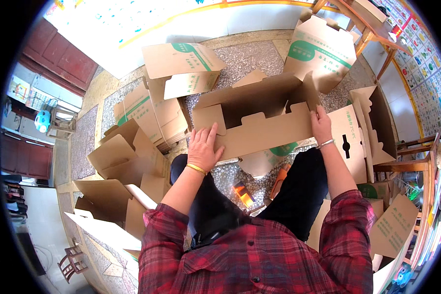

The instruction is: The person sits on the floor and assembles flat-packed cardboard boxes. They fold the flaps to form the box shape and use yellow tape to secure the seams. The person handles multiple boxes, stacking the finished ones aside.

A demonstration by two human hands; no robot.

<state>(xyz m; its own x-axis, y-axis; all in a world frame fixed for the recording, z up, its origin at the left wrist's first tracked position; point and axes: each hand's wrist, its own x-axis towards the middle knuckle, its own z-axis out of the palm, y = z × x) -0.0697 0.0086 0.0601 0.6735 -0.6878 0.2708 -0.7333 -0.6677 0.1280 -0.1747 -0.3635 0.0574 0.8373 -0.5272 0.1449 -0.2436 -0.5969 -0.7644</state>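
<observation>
In front of my knees stands a brown cardboard box (pixel 272 139) with its top open and its dark inside showing. Its near panel carries a small raised tab, and a flap is folded in at the left corner. My left hand (pixel 205 149) lies on that left corner, fingers spread flat over the cardboard. At the box's right end my right hand (pixel 321 127) grips the upper edge, fingertips over the rim. Part of the box's underside and the green print below it show between my legs.
Several part-folded boxes (pixel 127 157) crowd my left, and tied flat cardboard (pixel 134 110) lies behind them. A tall carton (pixel 321 51) stands far right. Close on my right is a white-faced carton (pixel 345 142). Wooden furniture (pixel 411 166) borders the right side. An orange-and-black object (pixel 243 193) lies between my feet.
</observation>
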